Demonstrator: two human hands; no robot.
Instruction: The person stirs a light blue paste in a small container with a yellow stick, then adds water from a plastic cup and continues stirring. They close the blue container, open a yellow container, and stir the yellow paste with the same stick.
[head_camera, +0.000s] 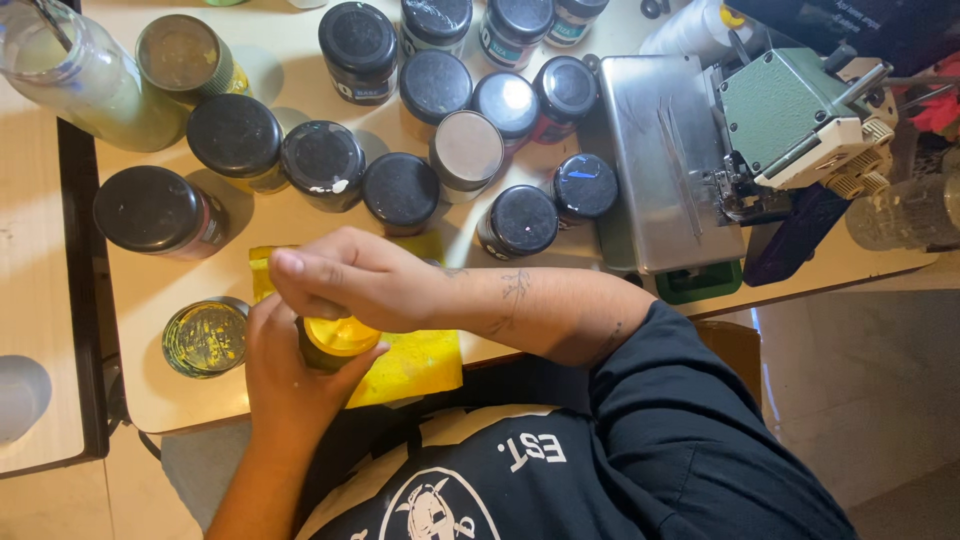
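From the head view, I saw my left hand (290, 375) wrapped closed around a small jar of yellow paint (335, 342) at about seven o'clock, near the desk (300, 225) edge, over a yellow cloth (420, 362). My right hand (345, 280) was curled on top of it, fingers closed on the rim. I judged that a slip could have tipped yellow paint onto the cloth or my dark shirt (600, 470). At nine o'clock an open jar (205, 337) showed yellow residue inside. Black-lidded jars (400, 190) crowded twelve o'clock, contents hidden. A sewing machine (790, 130) stood at two o'clock.
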